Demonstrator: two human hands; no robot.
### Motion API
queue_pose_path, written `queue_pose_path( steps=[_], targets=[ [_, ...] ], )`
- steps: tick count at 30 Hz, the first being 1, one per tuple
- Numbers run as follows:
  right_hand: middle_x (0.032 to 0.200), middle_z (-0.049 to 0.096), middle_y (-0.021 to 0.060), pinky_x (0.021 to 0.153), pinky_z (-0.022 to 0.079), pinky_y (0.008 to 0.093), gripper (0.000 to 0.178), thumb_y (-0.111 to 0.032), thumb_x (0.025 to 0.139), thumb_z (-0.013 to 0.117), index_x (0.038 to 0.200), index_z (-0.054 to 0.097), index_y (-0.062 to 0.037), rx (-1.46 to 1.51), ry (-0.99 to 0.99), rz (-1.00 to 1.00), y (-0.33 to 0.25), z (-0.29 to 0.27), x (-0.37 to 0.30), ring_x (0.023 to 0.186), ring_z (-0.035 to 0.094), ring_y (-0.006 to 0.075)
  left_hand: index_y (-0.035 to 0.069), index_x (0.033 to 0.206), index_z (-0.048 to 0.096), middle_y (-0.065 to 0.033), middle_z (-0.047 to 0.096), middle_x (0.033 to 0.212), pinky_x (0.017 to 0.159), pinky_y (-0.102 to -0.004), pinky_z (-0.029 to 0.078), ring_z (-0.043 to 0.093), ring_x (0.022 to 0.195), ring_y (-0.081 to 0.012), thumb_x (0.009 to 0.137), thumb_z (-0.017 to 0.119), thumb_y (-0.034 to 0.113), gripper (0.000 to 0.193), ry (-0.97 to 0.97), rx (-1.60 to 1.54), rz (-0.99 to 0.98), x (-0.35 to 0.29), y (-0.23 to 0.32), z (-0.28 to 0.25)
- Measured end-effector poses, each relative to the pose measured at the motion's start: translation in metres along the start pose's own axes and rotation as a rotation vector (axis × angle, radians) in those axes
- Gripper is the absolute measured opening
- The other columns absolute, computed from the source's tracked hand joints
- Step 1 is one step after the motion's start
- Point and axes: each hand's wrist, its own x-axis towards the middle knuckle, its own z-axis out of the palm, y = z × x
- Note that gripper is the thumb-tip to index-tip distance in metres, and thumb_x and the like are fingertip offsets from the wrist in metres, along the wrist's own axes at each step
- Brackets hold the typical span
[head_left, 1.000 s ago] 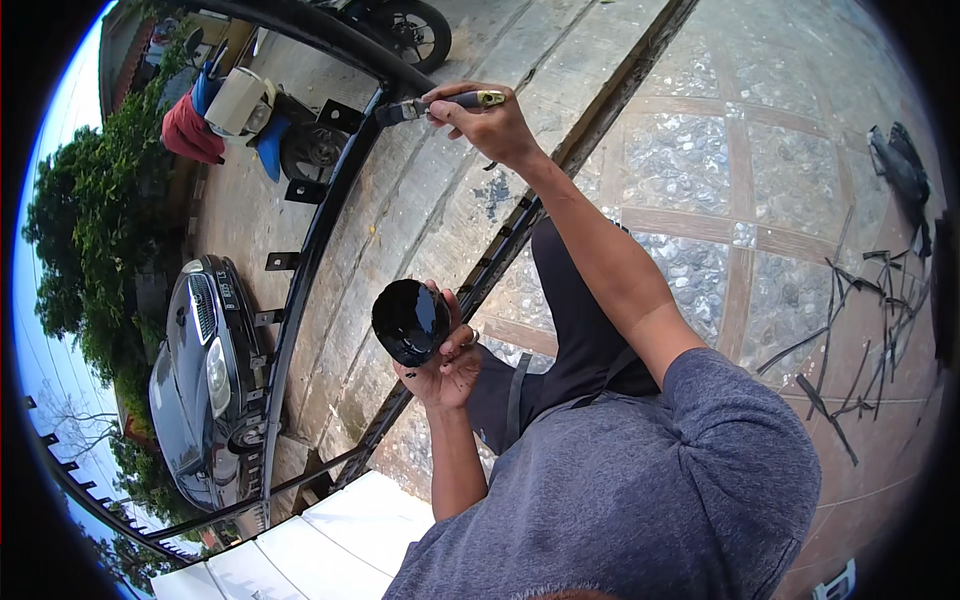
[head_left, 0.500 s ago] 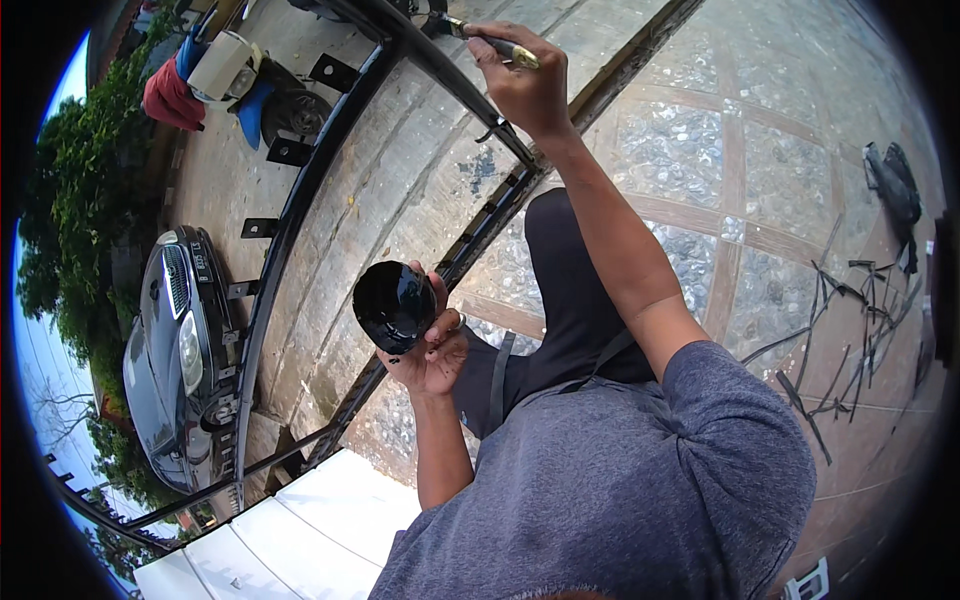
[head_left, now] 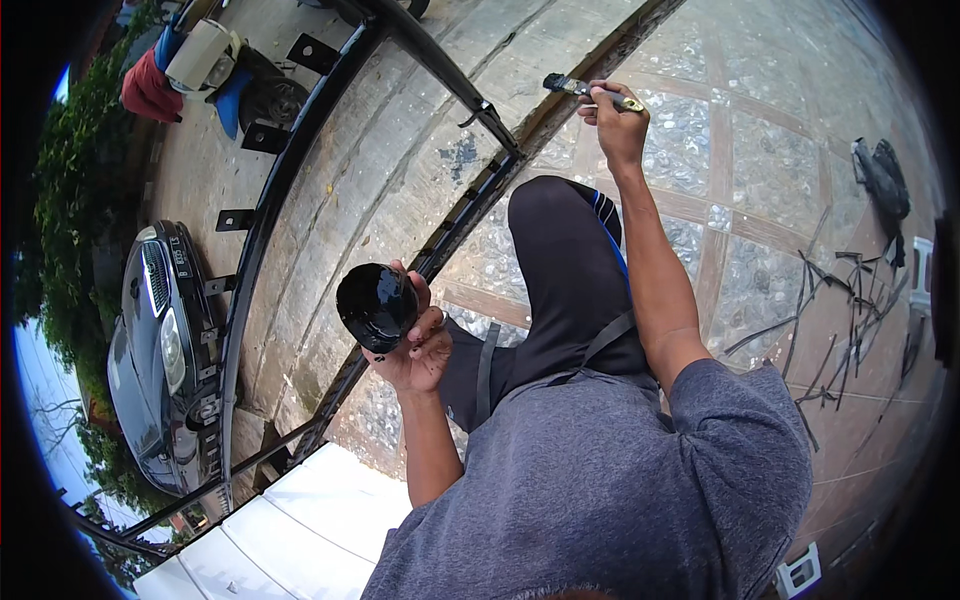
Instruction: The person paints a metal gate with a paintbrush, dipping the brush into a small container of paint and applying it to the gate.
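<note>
My left hand [head_left: 418, 352] is wrapped round a small cup of glossy black paint [head_left: 377, 308], tilted so its dark inside shows; black smears mark the fingers. Up and to the right, my right hand [head_left: 618, 125] grips a paintbrush [head_left: 590, 92] by its handle. Its bristles are coated black and point left, over the floor channel and apart from the metal frame. The black metal frame [head_left: 440, 75] with its bolted tabs stands to the left of the brush, and its lower rail runs diagonally past my knee.
A dark car [head_left: 150, 350] and a motor scooter [head_left: 215, 70] are parked beyond the frame. Black strips [head_left: 850, 310] lie scattered on the stone-tiled floor at right, below a black bag-like thing [head_left: 882, 180]. White panels [head_left: 300, 510] are at lower left.
My right hand has drawn the brush away from the frame's upper bar, moving right and down. The left hand still holds the cup, shifted slightly left in view.
</note>
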Motion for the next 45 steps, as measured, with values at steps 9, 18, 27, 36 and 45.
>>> queue_pose_path(
  steps=[9,18,27,36,45],
  targets=[
    [0.084,0.072,0.0133,0.058,0.055,0.0239,0.018,-0.009,0.093,0.062,0.104,0.066,0.004,-0.024,0.011,0.055,-0.003,0.001,0.001,0.066,0.069,0.0157,0.013,0.15,0.037,-0.014,0.049,0.142,0.058,-0.0225,0.048,0.053,0.078,-0.0152,0.09,0.063,0.04,0.071,0.063,0.045,0.042,-0.014,0.002,0.0],
    [0.089,0.071,0.0137,0.064,0.056,0.0252,0.021,-0.012,0.096,0.059,0.11,0.063,0.0027,0.016,-0.14,0.055,-0.039,0.035,-0.028,0.071,0.07,0.0168,0.015,0.153,0.027,-0.0131,0.042,0.147,0.062,-0.0266,0.049,0.049,0.079,-0.0178,0.092,0.053,0.05,0.076,-0.008,-0.01,0.091,-0.035,0.01,-0.01],
    [0.09,0.071,0.0148,0.068,0.058,0.0269,0.025,-0.014,0.096,0.06,0.113,0.063,0.0038,0.015,-0.42,0.033,-0.075,0.082,-0.068,0.074,0.07,0.0175,0.01,0.148,0.037,-0.0216,0.043,0.144,0.057,-0.0281,0.054,0.052,0.08,-0.0206,0.095,0.042,0.059,0.073,0.071,0.08,0.088,-0.074,0.027,-0.009],
    [0.095,0.071,0.0136,0.07,0.057,0.0266,0.03,-0.019,0.095,0.062,0.117,0.064,0.002,0.026,-0.593,0.008,-0.101,0.107,-0.098,0.08,0.071,0.0182,0.012,0.149,0.037,-0.0182,0.039,0.147,0.064,-0.0292,0.053,0.051,0.084,-0.0218,0.094,0.049,0.055,0.071,-0.058,-0.094,0.299,-0.11,0.028,-0.028],
    [0.094,0.071,0.0148,0.07,0.057,0.0266,0.03,-0.018,0.097,0.06,0.118,0.062,0.003,0.045,-0.775,-0.003,-0.111,0.134,-0.135,0.079,0.071,0.0181,0.011,0.148,0.039,-0.0212,0.046,0.142,0.063,-0.0306,0.058,0.058,0.082,-0.0228,0.095,0.048,0.054,0.068,-0.051,-0.129,0.407,-0.119,0.049,-0.02]
  ],
)
